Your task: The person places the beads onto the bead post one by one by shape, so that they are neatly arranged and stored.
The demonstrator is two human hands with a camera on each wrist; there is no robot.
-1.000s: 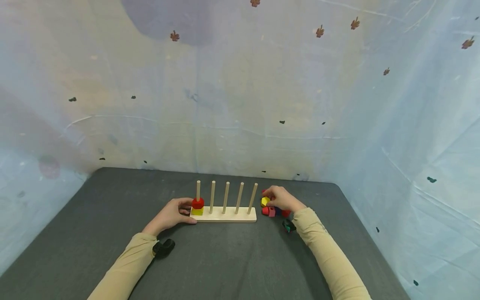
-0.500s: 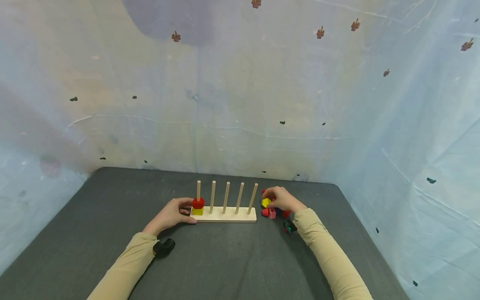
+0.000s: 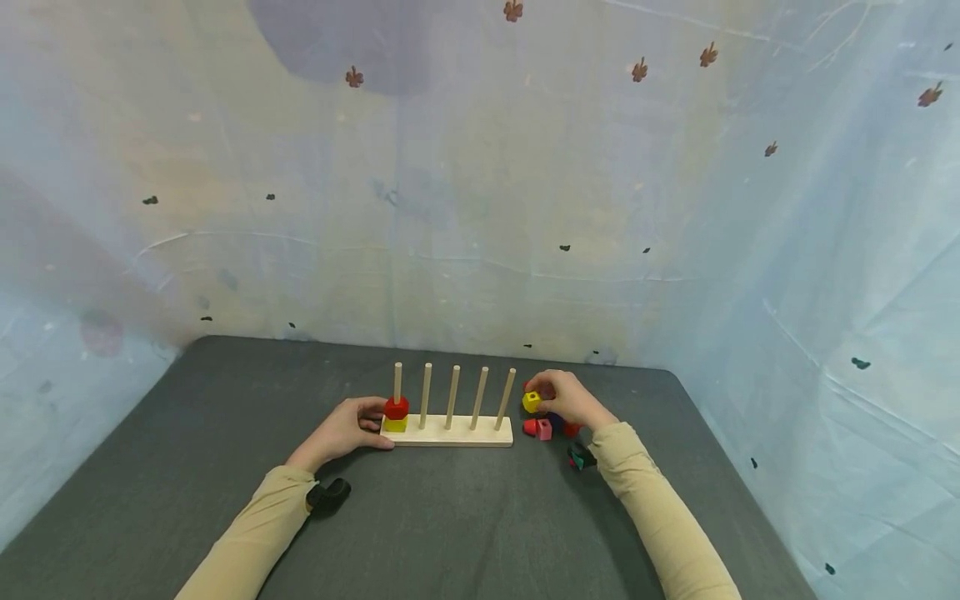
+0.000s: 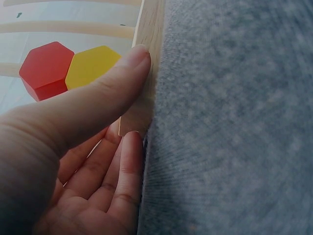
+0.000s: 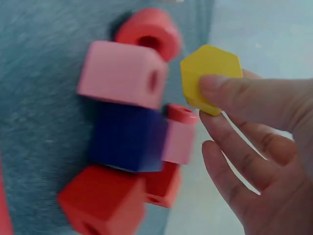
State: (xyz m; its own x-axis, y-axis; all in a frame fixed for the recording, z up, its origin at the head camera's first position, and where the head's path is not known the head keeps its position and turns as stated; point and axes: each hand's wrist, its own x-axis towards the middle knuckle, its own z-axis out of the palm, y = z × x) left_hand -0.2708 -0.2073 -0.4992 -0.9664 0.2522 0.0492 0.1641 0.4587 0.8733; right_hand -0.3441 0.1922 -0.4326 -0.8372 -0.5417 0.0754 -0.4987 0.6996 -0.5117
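My left hand (image 3: 343,429) grips the left end of a pale wooden peg board (image 3: 453,432), thumb along its front side and fingers at the end. On that end's peg sit a red hexagonal bead (image 4: 46,71) and, below it, a yellow hexagonal bead (image 4: 90,68); the other pegs are bare. To the right of the board, my right hand (image 3: 564,395) pinches another yellow hexagonal bead (image 5: 215,58) between thumb and fingers, just above the other loose beads. Its hole shows in the head view.
Beneath and beside my right hand lie several loose beads: a pink block (image 5: 120,71), a dark blue block (image 5: 127,134), a red block (image 5: 105,198) and a rounded red bead (image 5: 151,29). A dark grey cloth (image 3: 450,517) covers the table, and a patterned curtain (image 3: 450,167) hangs behind.
The yellow bead in my right hand has lifted slightly and turned, so its hole now faces up. My left hand and the peg board have stayed in place.
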